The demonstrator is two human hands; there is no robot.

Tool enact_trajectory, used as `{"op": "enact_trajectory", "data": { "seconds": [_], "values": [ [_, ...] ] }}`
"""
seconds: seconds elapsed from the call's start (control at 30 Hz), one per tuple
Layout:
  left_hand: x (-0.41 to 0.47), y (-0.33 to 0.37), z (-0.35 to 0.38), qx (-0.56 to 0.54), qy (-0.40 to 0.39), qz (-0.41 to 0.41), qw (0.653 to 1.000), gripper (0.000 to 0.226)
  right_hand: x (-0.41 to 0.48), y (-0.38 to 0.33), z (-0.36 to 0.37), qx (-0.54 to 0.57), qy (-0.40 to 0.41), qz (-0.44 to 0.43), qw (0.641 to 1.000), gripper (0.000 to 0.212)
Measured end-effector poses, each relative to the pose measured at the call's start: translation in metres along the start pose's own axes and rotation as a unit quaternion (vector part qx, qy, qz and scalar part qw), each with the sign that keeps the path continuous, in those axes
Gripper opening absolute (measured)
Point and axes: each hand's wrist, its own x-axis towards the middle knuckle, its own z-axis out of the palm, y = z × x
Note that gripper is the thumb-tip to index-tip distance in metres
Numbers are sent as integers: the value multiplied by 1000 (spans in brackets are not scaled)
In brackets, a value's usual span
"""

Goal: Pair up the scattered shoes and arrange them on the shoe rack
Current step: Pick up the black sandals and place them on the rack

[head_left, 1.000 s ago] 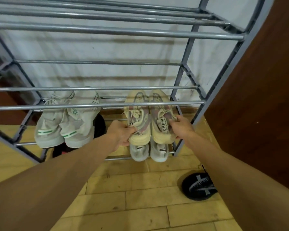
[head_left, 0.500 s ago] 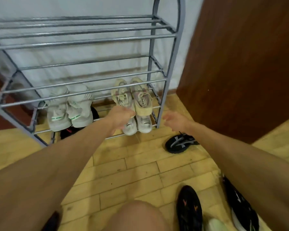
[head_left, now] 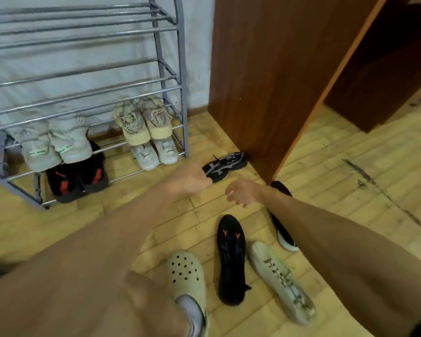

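Note:
The grey metal shoe rack (head_left: 173,69) stands at the left against the wall. On it sit a beige pair (head_left: 141,122) above a white pair (head_left: 153,154), and a white-and-green pair (head_left: 55,148) above a black-and-red pair (head_left: 78,176). Loose on the floor lie a black shoe with white stripes (head_left: 226,164), a black shoe with orange marks (head_left: 230,259), a pale grey-green sneaker (head_left: 282,278) and a black shoe with a white sole (head_left: 281,231), partly under my right arm. My left hand (head_left: 192,178) is curled and empty, just left of the striped shoe. My right hand (head_left: 241,193) is empty, fingers loosely apart.
A brown wooden door (head_left: 272,76) stands right of the rack, with an opening beyond it. A foot in a beige clog (head_left: 187,276) rests on the yellow tiled floor (head_left: 350,178). The rack's upper shelves hold nothing.
Both hands let go of the beige pair, now left on the rack, and pulled back to the right over the floor. The view swung down and right, showing the loose shoes.

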Motion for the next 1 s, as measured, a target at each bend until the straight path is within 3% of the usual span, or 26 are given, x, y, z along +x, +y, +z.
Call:
{"op": "enact_trajectory", "data": {
  "seconds": [0.2, 0.43, 0.63, 0.77, 1.0],
  "values": [
    [-7, -45, 63, 30, -46, -8, 998, 32, 13, 78, 89, 189, -25, 125, 974, 35],
    [1, -82, 67, 161, -193, -25, 968, 38, 30, 118, 188, 171, -14, 210, 963, 52],
    [26, -77, 68, 140, -203, -15, 969, 39, 40, 120, 208, 238, -13, 306, 922, 53],
    [32, -75, 69, 126, -190, -13, 973, 36, 40, 118, 197, 352, -64, 293, 887, 35],
    [14, -67, 62, 99, -144, -12, 985, 31, 32, 78, 133, 259, 27, 167, 951, 44]
  ]
}}
